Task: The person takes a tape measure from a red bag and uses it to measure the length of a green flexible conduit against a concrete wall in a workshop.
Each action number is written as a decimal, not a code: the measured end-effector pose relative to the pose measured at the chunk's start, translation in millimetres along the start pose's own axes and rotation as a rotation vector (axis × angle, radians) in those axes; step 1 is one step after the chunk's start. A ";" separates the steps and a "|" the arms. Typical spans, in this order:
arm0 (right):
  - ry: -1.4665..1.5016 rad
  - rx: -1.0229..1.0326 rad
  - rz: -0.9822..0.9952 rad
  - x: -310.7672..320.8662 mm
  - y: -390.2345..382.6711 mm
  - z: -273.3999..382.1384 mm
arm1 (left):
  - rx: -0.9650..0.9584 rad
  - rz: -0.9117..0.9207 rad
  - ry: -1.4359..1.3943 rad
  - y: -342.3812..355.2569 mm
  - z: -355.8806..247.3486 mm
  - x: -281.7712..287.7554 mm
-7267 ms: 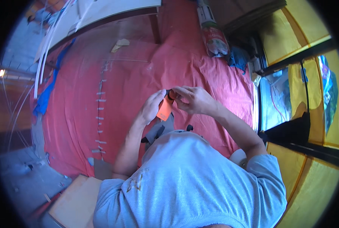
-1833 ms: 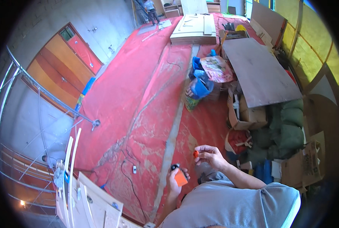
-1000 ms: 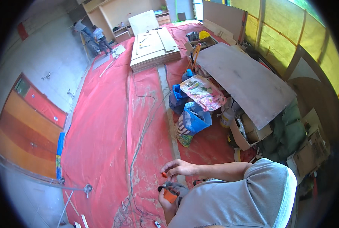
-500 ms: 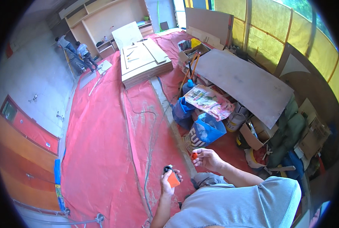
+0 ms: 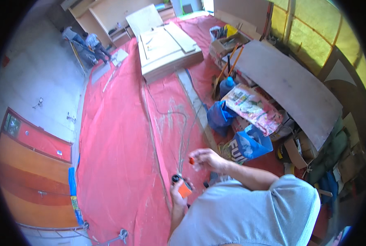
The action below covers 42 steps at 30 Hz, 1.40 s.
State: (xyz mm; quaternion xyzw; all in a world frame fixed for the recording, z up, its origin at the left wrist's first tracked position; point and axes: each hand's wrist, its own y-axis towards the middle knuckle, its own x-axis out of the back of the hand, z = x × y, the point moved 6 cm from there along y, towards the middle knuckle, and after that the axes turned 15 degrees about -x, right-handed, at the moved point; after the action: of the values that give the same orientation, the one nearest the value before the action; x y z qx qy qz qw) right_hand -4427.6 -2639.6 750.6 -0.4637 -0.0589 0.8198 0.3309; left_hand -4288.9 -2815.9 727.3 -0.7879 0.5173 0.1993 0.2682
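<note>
My left hand (image 5: 176, 196) is closed round a small boxy orange-and-black device (image 5: 185, 190). A dark round part like a lens or knob (image 5: 176, 178) sits at its top; its exact kind I cannot make out. Slightly above and to the right, my right hand (image 5: 208, 159) pinches a small red-orange piece (image 5: 191, 161) between thumb and fingers. That piece is apart from the device, and its shape is too small to tell. Both hands are held in front of my body, over the red floor covering (image 5: 117, 164).
Right of my hands stand a blue-and-white bag (image 5: 248, 144), a dark blue bag (image 5: 220, 117) and a large board (image 5: 285, 86) over clutter. Stacked panels (image 5: 170, 65) lie ahead. Two people (image 5: 93, 45) work by the left wall. A cable (image 5: 184, 127) runs along the floor.
My right hand has moved left with the red-orange piece, closer to the device in my left hand. The view has shifted, so the room's things appear further right and higher.
</note>
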 end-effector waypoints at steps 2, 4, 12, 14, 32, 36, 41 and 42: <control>-0.117 0.013 0.097 -34.5 47.7 46.3 | -0.058 -0.043 0.077 42.7 -28.6 3.0; -0.196 -0.015 0.127 -48.7 96.6 82.8 | -0.115 -0.078 0.079 91.3 -48.3 4.7; -0.403 -0.021 -0.171 46.4 237.4 166.3 | -0.117 -0.083 0.018 268.3 -73.0 -30.0; -0.535 -0.049 -0.342 138.2 281.0 161.8 | -0.078 -0.045 0.025 323.4 -65.7 -24.4; 0.688 0.277 -1.459 376.7 195.1 195.2 | 0.307 0.556 0.245 828.7 -81.5 -210.0; 0.704 0.613 -1.108 407.4 333.5 307.8 | 0.323 0.615 0.202 904.7 -44.8 -272.9; 0.137 0.451 -0.894 371.8 479.3 601.4 | 0.279 0.567 0.192 998.9 -40.6 -336.8; -0.078 0.397 -0.895 346.3 489.7 661.4 | 0.239 0.580 0.185 1014.9 -47.6 -355.8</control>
State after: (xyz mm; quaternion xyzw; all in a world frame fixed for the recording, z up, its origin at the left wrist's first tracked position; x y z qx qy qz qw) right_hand -5316.7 -2672.7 675.7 -0.2898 -0.1073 0.6094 0.7302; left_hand -5360.0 -2919.7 755.1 -0.5855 0.7620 0.1326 0.2428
